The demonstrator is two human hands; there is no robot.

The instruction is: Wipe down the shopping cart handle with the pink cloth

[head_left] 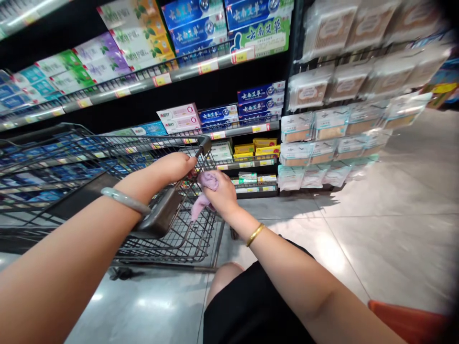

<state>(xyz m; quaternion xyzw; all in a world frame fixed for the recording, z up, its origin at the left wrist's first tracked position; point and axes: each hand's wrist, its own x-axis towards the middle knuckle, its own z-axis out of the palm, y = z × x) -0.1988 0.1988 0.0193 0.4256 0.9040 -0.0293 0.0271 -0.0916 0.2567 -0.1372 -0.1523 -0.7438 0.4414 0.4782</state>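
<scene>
A dark wire shopping cart stands at the left, close in front of me. My left hand is closed on the cart's upper rim near its corner, with the fingertips partly hidden. Just to the right, my right hand is closed around a crumpled light purple cloth beside the same end of the cart. One end of the cloth hangs down below the hand, in front of the wire mesh. A dark plastic piece on the cart lies under my left wrist.
Shelves behind the cart hold rows of boxed goods, with blue toothpaste-like boxes near the middle. Bagged items hang on hooks at the right. Grey floor tiles reach to the right. An orange-red object shows at the lower right.
</scene>
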